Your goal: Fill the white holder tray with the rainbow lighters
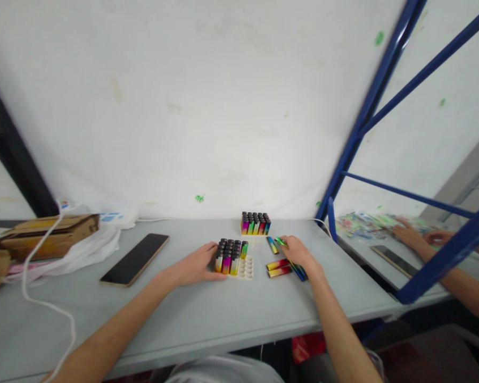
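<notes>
A white tray [246, 268] stands in front of me, its left part filled with upright black-topped lighters [228, 256] and its right holes bare. My left hand [203, 264] grips the left side of this group, thumb at the near edge and fingers behind. One green lighter [244, 250] stands alone in the back row. To the right, my right hand [297, 251] pinches a green lighter [280, 241] at its fingertips. Around it lie a blue-and-yellow lighter [272, 245], two red-and-yellow lighters [279, 267] and some blue ones [300, 272], partly hidden by the hand.
A full block of lighters [256, 224] stands near the wall. At left lie a phone [135, 259], a cardboard box [59, 234], plastic bags and a white cable [43, 303]. A blue metal frame [349, 133] rises at right, beyond which another person's hands [409, 234] work.
</notes>
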`<action>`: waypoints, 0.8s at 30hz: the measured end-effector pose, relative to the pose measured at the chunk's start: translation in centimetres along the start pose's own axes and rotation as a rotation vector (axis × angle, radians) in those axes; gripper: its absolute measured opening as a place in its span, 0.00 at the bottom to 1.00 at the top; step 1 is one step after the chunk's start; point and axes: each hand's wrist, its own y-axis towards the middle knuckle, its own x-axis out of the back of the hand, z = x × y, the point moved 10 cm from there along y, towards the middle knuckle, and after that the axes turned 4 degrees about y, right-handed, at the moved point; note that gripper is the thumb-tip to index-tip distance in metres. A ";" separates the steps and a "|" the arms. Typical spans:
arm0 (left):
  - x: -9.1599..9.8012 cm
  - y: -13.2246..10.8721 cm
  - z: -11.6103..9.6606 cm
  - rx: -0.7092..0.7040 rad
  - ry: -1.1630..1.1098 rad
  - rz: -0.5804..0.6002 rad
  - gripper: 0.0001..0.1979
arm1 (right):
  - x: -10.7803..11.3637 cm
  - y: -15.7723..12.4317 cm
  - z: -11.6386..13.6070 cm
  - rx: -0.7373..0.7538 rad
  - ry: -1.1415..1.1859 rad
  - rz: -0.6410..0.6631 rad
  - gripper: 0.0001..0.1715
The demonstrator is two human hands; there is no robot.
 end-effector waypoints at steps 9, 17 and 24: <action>0.0 0.0 -0.1 0.008 -0.005 0.012 0.39 | 2.1 -1.1 5.6 -0.037 0.985 0.073 0.22; 0.1 -0.1 -0.1 -0.005 -0.011 -0.001 0.41 | 0.2 -1.2 9.8 -0.060 1.038 0.060 0.36; 0.1 0.0 -0.1 -0.034 -0.004 -0.013 0.40 | -0.8 -1.3 9.9 -0.056 0.844 -0.136 0.31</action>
